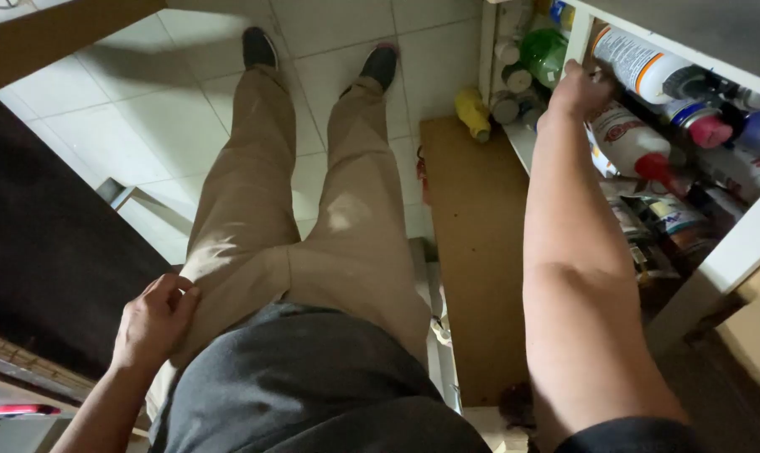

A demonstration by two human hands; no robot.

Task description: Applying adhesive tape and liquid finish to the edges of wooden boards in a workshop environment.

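Bottles (640,71) crowding right hand (577,91)

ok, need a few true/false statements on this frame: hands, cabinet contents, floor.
1. The right hand reaches into the white open cabinet among the bottles. True.
2. The left hand holds a green bottle. False: it rests on the thigh of the tan trousers and holds nothing.
3. A yellow plastic bottle stands on the floor by the cabinet. True.
4. The floor is dark carpet. False: it is pale square tile.
5. The white bottle with the red cap lies on the floor. False: it sits inside the cabinet near the right hand.
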